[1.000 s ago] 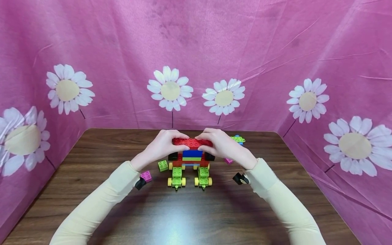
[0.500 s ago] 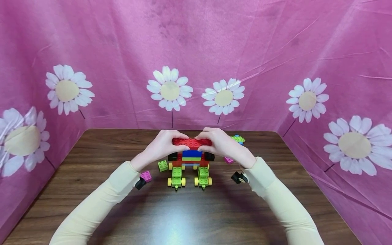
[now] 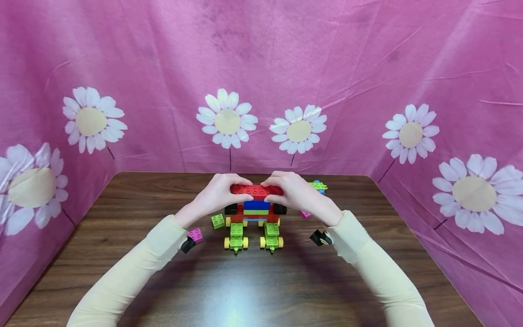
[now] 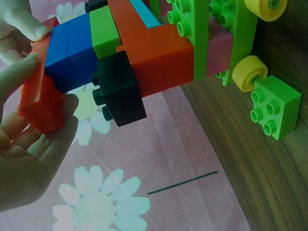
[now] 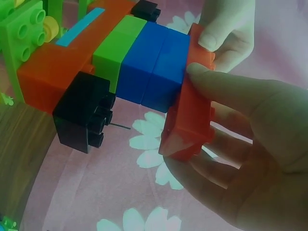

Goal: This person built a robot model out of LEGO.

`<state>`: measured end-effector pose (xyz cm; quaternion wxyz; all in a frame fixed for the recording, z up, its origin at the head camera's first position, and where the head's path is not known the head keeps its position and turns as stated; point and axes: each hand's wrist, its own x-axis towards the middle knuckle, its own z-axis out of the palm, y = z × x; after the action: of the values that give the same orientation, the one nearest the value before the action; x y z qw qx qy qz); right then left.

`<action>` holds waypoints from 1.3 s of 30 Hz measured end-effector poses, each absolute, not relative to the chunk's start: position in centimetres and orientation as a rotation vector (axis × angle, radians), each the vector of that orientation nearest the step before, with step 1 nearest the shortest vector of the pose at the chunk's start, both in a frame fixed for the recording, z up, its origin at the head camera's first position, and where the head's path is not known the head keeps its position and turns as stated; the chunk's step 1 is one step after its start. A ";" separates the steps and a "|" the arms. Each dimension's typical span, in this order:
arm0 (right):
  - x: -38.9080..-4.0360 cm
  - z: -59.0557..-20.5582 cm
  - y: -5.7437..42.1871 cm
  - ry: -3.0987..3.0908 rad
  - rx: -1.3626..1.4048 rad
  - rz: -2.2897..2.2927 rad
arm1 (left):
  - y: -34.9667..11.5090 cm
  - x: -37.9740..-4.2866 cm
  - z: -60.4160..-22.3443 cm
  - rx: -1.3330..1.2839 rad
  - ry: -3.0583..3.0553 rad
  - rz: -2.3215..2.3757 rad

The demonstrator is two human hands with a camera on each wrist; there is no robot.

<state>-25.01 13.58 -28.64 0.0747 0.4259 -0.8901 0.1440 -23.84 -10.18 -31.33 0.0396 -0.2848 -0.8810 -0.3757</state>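
Observation:
A long red brick tops a stacked toy-brick build in the middle of the table. My left hand grips its left end, thumb in front and fingers behind and under the overhang. At the other end my right hand holds the brick the same way. Beneath it come blue bricks, a lime layer and a wide red base. A black brick juts up at each side of that base. Lime wheeled pieces with yellow wheels carry the build.
Left of the build lie a loose lime brick and a magenta brick. Behind my right wrist, partly hidden, are another magenta brick and a lime-and-blue piece. A pink flowered cloth encloses the wooden table.

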 end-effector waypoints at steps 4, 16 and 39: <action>-25.0 -28.6 13.5 -2.688 1.264 0.432 | -10.2 -23.8 -31.4 -0.860 -2.692 -1.151; -24.8 -28.8 14.9 -2.654 1.232 0.419 | -10.1 -23.5 -31.7 -0.846 -2.699 -1.136; -25.1 -36.0 26.3 -2.817 0.761 0.452 | -10.3 -23.7 -32.5 -0.859 -2.661 -1.094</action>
<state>-25.12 26.31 -35.96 0.0945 0.2566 -0.9498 0.1523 -23.71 -10.30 -32.53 0.0696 -0.2853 -0.8841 -0.3636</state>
